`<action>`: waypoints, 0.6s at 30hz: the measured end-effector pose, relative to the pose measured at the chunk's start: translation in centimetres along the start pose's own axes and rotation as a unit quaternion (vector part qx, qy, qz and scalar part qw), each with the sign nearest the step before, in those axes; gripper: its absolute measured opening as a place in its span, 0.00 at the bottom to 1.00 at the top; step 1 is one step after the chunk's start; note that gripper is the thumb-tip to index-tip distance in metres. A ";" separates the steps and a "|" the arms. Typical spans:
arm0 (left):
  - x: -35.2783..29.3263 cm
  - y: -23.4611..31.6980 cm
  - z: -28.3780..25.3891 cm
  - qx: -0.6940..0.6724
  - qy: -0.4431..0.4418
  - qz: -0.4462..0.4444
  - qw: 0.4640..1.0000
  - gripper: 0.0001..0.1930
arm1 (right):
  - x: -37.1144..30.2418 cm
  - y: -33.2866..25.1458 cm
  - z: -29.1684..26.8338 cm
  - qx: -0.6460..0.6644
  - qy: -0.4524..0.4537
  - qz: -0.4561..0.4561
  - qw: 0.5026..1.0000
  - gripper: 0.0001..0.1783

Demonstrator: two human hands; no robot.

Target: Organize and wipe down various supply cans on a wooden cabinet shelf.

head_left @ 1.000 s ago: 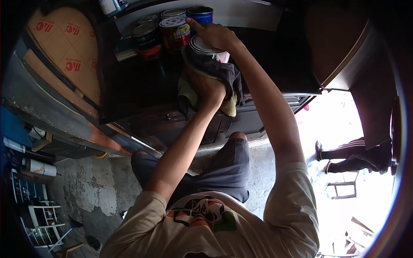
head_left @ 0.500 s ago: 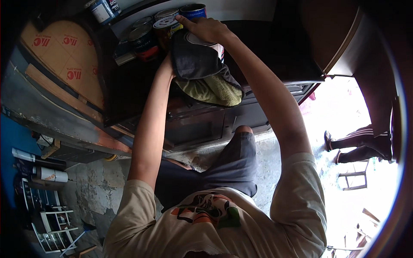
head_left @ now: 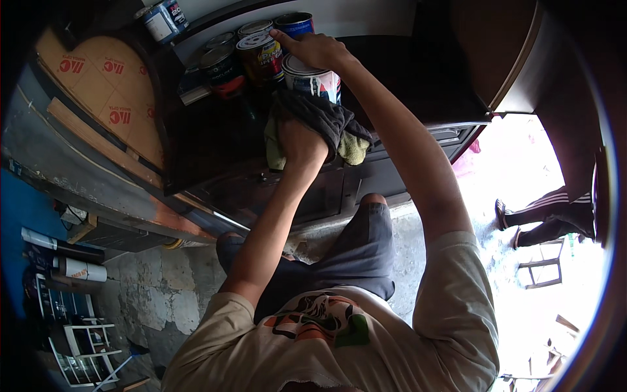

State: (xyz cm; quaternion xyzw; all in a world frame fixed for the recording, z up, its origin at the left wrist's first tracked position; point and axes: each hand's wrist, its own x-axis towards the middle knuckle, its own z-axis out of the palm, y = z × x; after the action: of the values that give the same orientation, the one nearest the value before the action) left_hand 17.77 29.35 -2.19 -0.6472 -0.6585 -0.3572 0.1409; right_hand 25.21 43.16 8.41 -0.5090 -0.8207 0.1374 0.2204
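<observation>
A cloth (head_left: pixel 320 117), dark grey on one side and green on the other, is bunched in my left hand (head_left: pixel 302 140), whose fingers are partly hidden in its folds. It lies against the lower front of a paint can (head_left: pixel 313 81) with a pale lid and a printed label. My right hand (head_left: pixel 319 51) grips that can from above, palm over the lid, one digit stretched left toward the neighbouring cans; its other fingertips are hard to see. Just left stands a yellow and dark can (head_left: pixel 262 62), and behind it a blue can (head_left: pixel 295 25).
More cans, one dark and red (head_left: pixel 222 72), crowd the left of the dark cabinet top (head_left: pixel 392 85). Another can (head_left: pixel 163 23) stands higher at the far left. Beside the cabinet leans a brown printed board (head_left: pixel 108 91). At right, a person's legs (head_left: pixel 548 215) show near a bright opening.
My left hand has drawn back toward me and down with the cloth, uncovering the can's labelled front. My right hand stays on the can's top.
</observation>
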 end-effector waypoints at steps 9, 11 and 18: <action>0.6 -6.8 -0.1 -0.156 -0.103 -0.017 0.982 0.24 | 0.9 0.6 0.7 0.014 0.006 0.003 1.000 0.61; 2.3 -9.4 1.3 -0.286 -0.138 0.019 0.948 0.24 | 1.1 0.7 0.9 0.006 0.010 0.002 1.000 0.62; 8.8 -10.7 6.6 -0.151 -0.257 0.179 0.938 0.23 | 0.8 0.8 0.7 0.006 0.021 0.009 1.000 0.62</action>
State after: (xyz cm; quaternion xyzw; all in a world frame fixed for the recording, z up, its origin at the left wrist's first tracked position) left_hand 8.38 41.31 -4.23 -0.8377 -0.4840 -0.2429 -0.0702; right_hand 25.12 44.23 7.62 -0.5180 -0.8103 0.1331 0.2396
